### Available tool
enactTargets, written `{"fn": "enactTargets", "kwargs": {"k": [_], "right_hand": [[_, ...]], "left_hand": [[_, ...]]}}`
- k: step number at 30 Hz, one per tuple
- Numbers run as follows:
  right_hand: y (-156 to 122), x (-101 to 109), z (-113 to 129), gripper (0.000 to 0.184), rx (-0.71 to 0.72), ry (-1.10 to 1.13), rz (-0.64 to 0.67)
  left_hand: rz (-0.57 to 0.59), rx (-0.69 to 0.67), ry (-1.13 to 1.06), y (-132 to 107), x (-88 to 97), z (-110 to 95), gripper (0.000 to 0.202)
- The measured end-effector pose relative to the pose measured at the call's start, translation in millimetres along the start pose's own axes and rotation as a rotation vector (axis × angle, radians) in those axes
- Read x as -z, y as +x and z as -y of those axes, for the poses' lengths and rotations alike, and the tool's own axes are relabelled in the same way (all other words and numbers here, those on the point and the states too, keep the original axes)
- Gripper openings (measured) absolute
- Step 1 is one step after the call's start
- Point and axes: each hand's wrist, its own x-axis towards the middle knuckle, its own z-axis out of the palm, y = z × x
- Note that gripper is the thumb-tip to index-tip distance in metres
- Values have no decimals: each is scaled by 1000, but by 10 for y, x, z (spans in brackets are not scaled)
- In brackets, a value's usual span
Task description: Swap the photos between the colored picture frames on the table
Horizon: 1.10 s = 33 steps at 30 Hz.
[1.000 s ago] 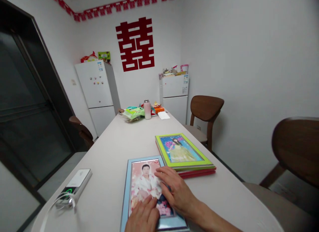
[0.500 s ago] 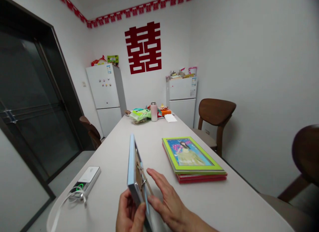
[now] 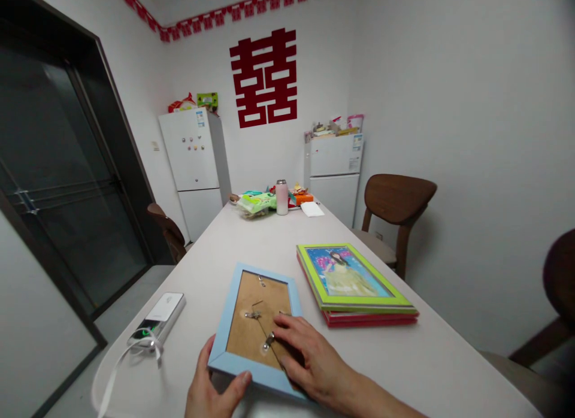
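Observation:
A light-blue picture frame (image 3: 224, 340) is tilted above the near part of the table, its brown backing board (image 3: 245, 298) facing up. Metal clips and a hinge show on the board. My left hand (image 3: 214, 382) grips the lower left corner, thumb on the front-facing edge and the other fingers mostly hidden underneath. Across the lower right of the backing lies my right hand (image 3: 309, 358), its bent fingers pressed close to a metal clip (image 3: 268, 340) and covering part of the board. A stack of frames sits to the right, topped by a green picture frame (image 3: 359, 280).
Left of my hands lies a power bank (image 3: 157, 319) with a white cable (image 3: 114, 370). At the far end of the white table (image 3: 215, 250) stand a pink bottle (image 3: 281, 197), green snack bags (image 3: 256, 203) and a white paper (image 3: 312, 209). A wooden chair (image 3: 398, 199) stands at right.
The blue frame has turned from nearly edge-on to backing-up and leans lower. My right hand has moved from beside its back onto the board. The view has shifted slightly.

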Motion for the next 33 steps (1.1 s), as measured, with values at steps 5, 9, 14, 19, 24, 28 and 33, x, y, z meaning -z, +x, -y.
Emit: {"fn": "enactTargets", "kwargs": {"k": [5,9,14,19,24,28,33], "right_hand": [[-19,0,-14,41,-82,-10,54],[3,24,-38,26,-112,-50,50],[81,19,-58,12,-149,-108,96],[107,-47,-38,14,-143,-142,125],[229,-43,-90,21,-184,-108,71],[547,-50,-268,28,-291,-245,40],[857,-181,-480,27,-361,-364,92]], "left_hand": [[73,-5,232,-5,85,52,54],[219,-113,408,-60,117,102,46],[338,-286,640,-71,158,232,45],[325,-375,689,113,-2,19,39],[390,-423,794,356,-350,-295,26],[387,-415,851,477,-471,-301,15],[353,-402,874,476,-462,-256,24]]}}
